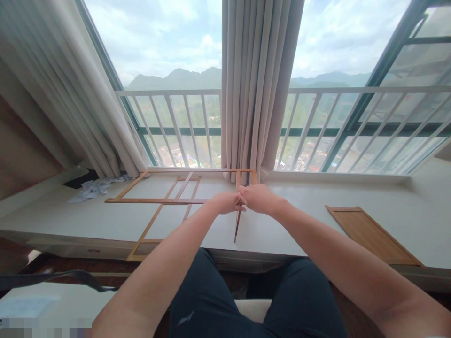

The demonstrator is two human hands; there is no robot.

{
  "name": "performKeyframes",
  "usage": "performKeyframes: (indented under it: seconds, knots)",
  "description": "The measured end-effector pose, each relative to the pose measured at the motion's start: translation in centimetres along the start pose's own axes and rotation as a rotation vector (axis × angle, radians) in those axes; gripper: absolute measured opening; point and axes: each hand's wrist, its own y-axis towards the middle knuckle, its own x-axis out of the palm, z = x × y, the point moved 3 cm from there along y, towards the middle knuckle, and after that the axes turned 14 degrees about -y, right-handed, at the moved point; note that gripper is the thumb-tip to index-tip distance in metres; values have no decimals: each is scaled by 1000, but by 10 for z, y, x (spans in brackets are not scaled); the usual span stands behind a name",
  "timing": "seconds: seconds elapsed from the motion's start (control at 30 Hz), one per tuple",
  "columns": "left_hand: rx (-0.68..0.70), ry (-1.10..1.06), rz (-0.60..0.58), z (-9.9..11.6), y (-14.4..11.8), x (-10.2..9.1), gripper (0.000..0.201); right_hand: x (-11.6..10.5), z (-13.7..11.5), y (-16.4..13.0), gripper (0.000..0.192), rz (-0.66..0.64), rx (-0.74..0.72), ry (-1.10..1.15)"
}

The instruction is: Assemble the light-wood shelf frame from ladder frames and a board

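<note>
A thin wooden frame (155,200) made of light brown slats lies flat on the white window ledge (299,220). My left hand (225,203) and my right hand (259,198) meet at the frame's right side, both closed around an upright slat (237,228) that runs down toward the ledge's front edge. The fingers hide the spot where the slat joins the frame. My knees in dark trousers sit below the ledge.
A flat wooden panel (369,233) lies on the ledge at the right. Torn paper scraps (93,188) sit at the far left by a curtain. A drawn curtain (257,89) hangs just behind the frame. Window railing runs beyond the glass.
</note>
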Motion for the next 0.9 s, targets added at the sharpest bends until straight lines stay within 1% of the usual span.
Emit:
performKeyframes:
  seconds: [0.2, 0.43, 0.7, 0.9]
  knots:
    - [6, 17, -2, 0, 0, 1, 47, -1, 7, -1, 14, 45, -51, 46]
    - [22, 60, -3, 0, 0, 2, 49, -1, 10, 1, 11, 145, -109, 26]
    - [14, 23, -19, -3, 3, 3, 47, -2, 11, 0, 11, 130, -156, 16]
    - [27, 5, -23, -5, 4, 5, 47, 2, 12, 3, 13, 177, -214, 41]
